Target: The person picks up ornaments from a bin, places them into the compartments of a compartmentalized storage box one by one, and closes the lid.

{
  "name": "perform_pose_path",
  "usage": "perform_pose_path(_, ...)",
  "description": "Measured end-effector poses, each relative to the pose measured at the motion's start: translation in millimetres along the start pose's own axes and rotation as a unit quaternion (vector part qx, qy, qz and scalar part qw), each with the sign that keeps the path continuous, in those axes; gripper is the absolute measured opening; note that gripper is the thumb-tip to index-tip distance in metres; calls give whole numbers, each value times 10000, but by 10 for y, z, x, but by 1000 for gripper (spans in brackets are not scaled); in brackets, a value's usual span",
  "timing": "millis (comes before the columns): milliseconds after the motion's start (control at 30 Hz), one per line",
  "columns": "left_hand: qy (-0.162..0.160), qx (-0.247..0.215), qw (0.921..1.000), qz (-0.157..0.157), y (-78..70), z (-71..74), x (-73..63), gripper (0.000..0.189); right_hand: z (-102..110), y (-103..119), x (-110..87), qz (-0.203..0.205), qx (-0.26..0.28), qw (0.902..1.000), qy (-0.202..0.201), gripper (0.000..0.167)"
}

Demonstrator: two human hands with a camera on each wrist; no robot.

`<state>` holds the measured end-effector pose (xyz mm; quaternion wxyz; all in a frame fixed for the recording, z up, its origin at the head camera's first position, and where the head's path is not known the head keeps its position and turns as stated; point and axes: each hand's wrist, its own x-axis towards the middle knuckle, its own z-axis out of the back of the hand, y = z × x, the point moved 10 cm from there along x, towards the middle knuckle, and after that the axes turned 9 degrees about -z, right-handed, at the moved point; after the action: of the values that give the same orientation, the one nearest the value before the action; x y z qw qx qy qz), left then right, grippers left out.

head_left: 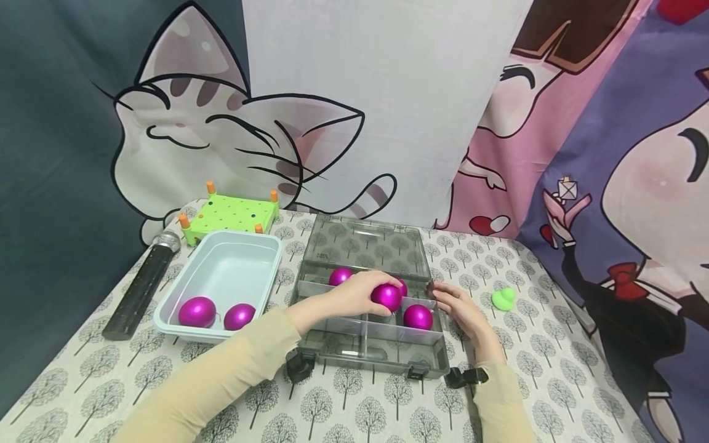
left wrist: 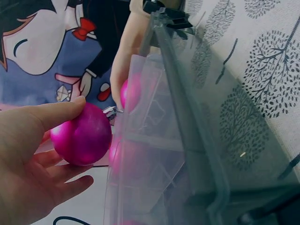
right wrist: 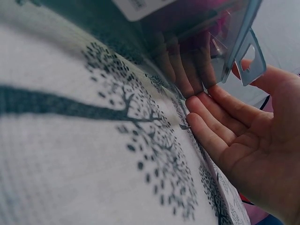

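Observation:
My left hand (head_left: 357,294) grips a shiny magenta bauble (head_left: 386,298) between thumb and fingers, above the middle of a clear grey compartment box (head_left: 354,357). The bauble's silver cap (left wrist: 110,112) points toward the box in the left wrist view. Inside the box sit three more magenta baubles, one at the back left (head_left: 340,276), one partly hidden behind the held one (head_left: 402,287) and one at the right (head_left: 418,317). Against the box's right side rests my right hand (head_left: 462,311), its fingers extended along the wall near a hanging tab (right wrist: 251,58).
A pale blue tray (head_left: 218,241) left of the box holds two magenta baubles (head_left: 197,312). Beyond it stands a green pegged toy (head_left: 235,212); a black microphone (head_left: 141,289) lies at the far left. To the right is a green rubber duck (head_left: 503,299). The box's lid (head_left: 368,249) leans back.

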<state>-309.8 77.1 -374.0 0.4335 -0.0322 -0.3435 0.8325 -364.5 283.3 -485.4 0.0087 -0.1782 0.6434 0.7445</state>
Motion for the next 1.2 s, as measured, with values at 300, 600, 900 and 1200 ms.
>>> perform_pose_path(300, 498, 472, 9976, -31, -1, -185, 43, 53, 3, -3, -1, -32, 64, 10000, -6, 56)
perform_pose_path(600, 769, 681, 9946, 145, -4, -262, 49, 58, -11, 8, 1, 25, 39, 10000, 23, 56)
perform_pose_path(900, 878, 819, 9926, 190, 16, -298, 60, 62, -11, 14, 3, 62, 86, 9999, 49, 54)
perform_pose_path(1200, 845, 763, 9934, 156, 29, -318, 50, 63, 4, -4, 3, 75, 51, 10000, 35, 52)
